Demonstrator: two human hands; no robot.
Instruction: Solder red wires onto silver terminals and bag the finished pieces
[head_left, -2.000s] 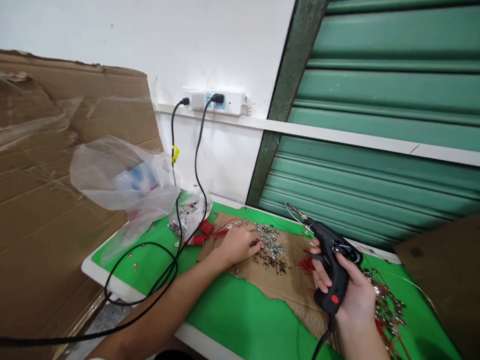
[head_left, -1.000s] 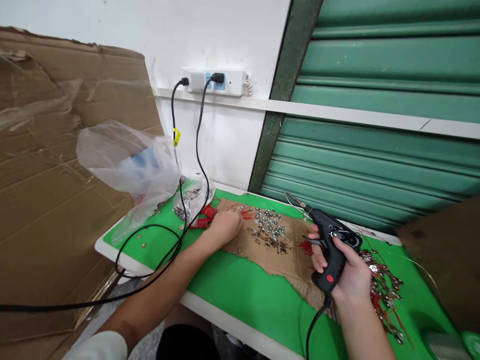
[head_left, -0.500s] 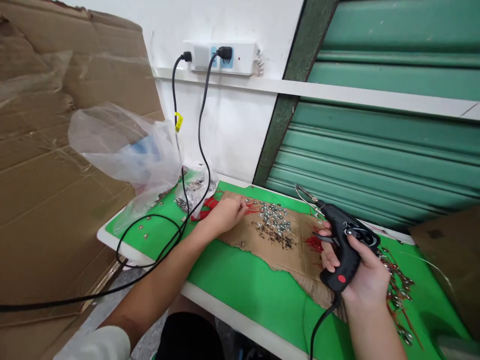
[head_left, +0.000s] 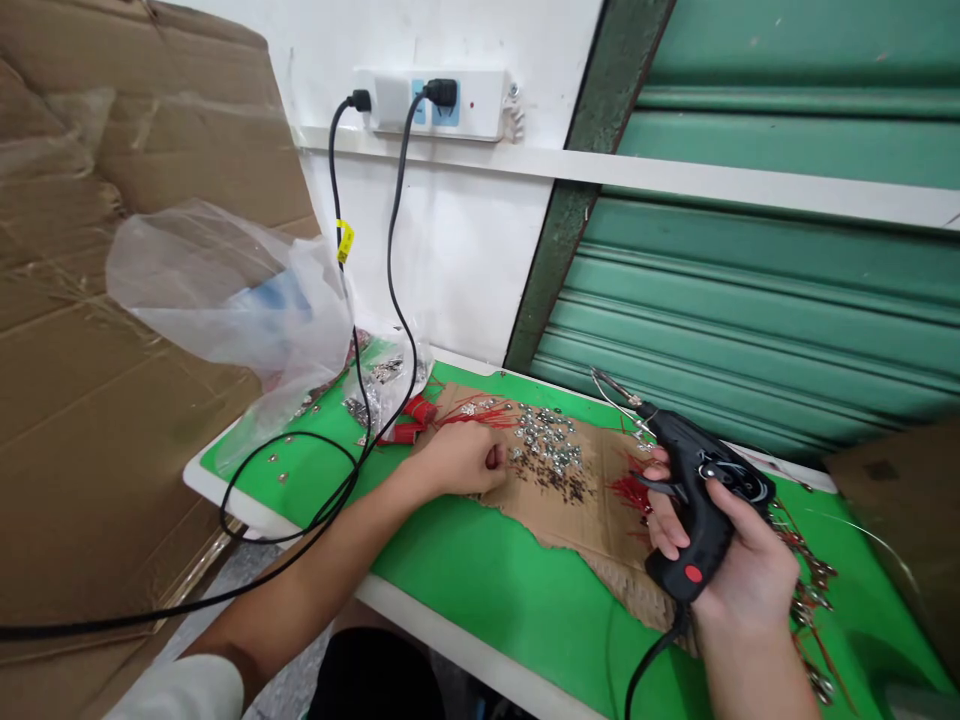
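My right hand [head_left: 739, 570] is wrapped round a black soldering gun [head_left: 701, 500] with a red button at its base. The gun's metal tip [head_left: 611, 385] points up and left, with a thin wire beside it. My left hand [head_left: 465, 460] is closed in a pinch over the left part of a cardboard sheet [head_left: 600, 550]; its fingertips are hidden. Right of it lie shiny metal pieces [head_left: 551, 430] and scorched dark spots [head_left: 555, 478]. Red wires [head_left: 491, 415] are spread behind my left hand, and another bunch of red wires [head_left: 630, 490] lies near the gun.
Black cables [head_left: 352, 460] run from the wall socket strip [head_left: 480, 105] across the green tabletop [head_left: 480, 560]. A plastic bag of metal parts [head_left: 386, 385] and a large clear bag [head_left: 225, 290] are at left beside a big carton [head_left: 135, 400]. Wired metal pieces [head_left: 814, 590] lie at right.
My left hand has drawn back towards me and slightly right, away from the red wires, with its fingers curled further. My right hand and the soldering gun have shifted slightly right.
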